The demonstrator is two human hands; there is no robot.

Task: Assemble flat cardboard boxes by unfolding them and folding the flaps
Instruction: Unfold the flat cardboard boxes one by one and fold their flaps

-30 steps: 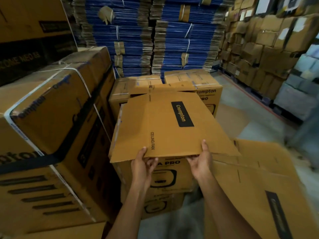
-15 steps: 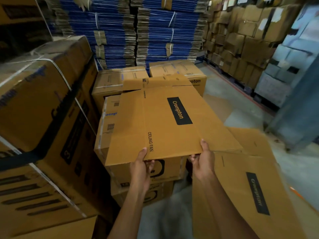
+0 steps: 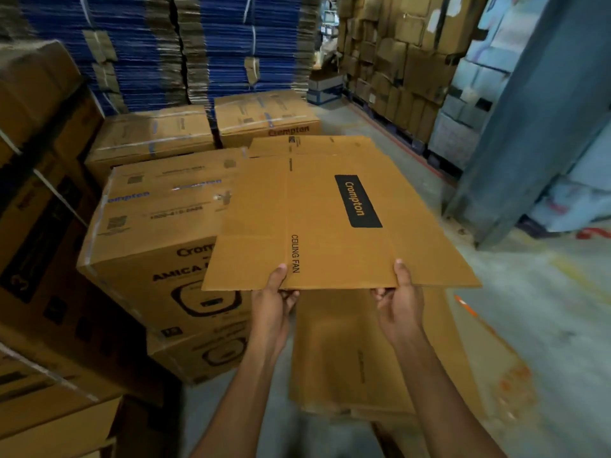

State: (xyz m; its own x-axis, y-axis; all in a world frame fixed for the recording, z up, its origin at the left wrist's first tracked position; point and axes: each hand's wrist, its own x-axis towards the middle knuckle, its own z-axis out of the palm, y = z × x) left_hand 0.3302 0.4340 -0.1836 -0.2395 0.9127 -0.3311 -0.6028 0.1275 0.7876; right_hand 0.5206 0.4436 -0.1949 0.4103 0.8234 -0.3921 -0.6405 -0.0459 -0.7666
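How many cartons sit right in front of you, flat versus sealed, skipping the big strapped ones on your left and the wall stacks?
Held flat carton, gripped by left hand and right hand: 1
Floor flat carton: 1 visible
Near stacked sealed cartons: 2
Rear side-by-side sealed cartons: 2
Total: 6

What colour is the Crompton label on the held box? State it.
Label: black, orange-brown lettering; head view.
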